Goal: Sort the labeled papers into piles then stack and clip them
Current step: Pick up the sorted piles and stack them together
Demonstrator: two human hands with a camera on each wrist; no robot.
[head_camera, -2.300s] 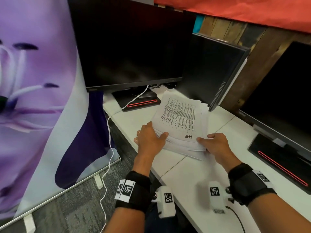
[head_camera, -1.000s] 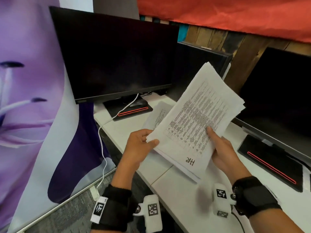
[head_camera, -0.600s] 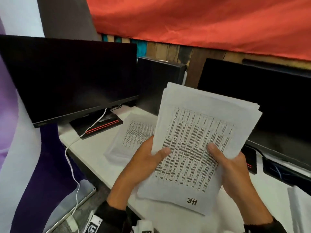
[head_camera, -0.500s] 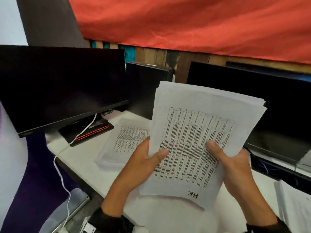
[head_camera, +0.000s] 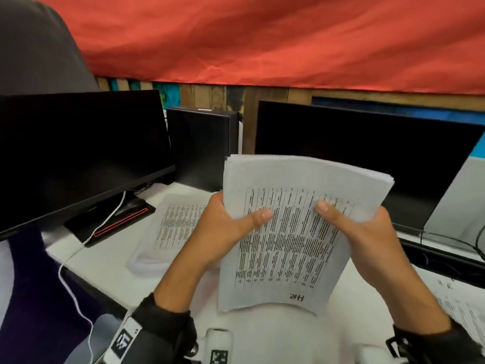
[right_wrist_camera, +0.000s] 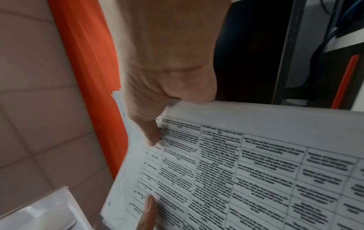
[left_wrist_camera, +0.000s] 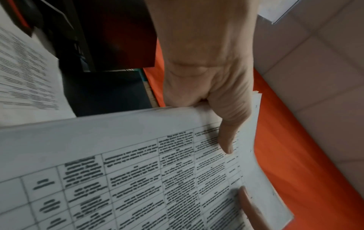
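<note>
I hold a thick stack of printed papers (head_camera: 288, 232) marked "HR" upright above the white desk (head_camera: 105, 269), its lower edge near the desk top. My left hand (head_camera: 225, 227) grips the stack's left side with the thumb across the front sheet. My right hand (head_camera: 357, 227) grips the right side the same way. The wrist views show the stack (left_wrist_camera: 138, 171) (right_wrist_camera: 236, 163) close up, with each thumb pressed on the printed table and the fingers hidden behind the sheets. A second pile of printed papers (head_camera: 170, 232) lies flat on the desk to the left.
Two dark monitors (head_camera: 78, 153) (head_camera: 354, 158) and a black computer case (head_camera: 202, 145) stand along the back of the desk. A white cable (head_camera: 78, 306) hangs off the left edge. More printed sheets (head_camera: 462, 308) lie at the right. Red cloth (head_camera: 262, 40) hangs above.
Both hands lifted the HR stack off the desk pile and turned it upright; the other pile stayed flat. My view swung up and to the right.
</note>
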